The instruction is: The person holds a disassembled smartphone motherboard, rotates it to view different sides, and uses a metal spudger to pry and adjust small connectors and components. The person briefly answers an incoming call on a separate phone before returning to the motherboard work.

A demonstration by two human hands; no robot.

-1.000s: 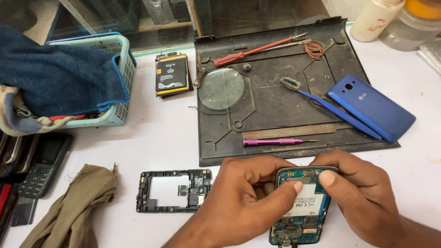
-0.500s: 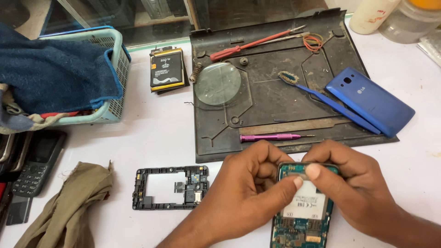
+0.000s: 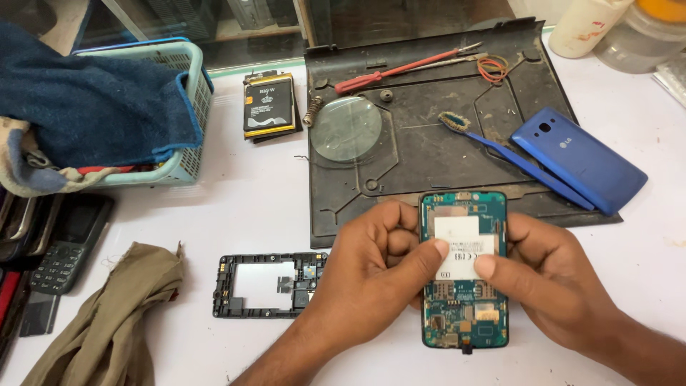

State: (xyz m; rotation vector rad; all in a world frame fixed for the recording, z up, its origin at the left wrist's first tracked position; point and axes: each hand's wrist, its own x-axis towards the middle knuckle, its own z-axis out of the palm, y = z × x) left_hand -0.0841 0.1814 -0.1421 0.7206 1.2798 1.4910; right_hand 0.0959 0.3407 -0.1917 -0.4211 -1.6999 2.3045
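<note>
An open phone (image 3: 464,268) with its green board showing is gripped by the left hand (image 3: 371,268) and right hand (image 3: 547,275), both thumbs pressed on its white sticker, above the white table (image 3: 236,207). A black phone frame (image 3: 266,284) is seen just left.

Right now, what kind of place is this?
Probably a phone repair bench: both hands hold an opened phone with its circuit board bare, beside a screwdriver and a loose battery.
</note>
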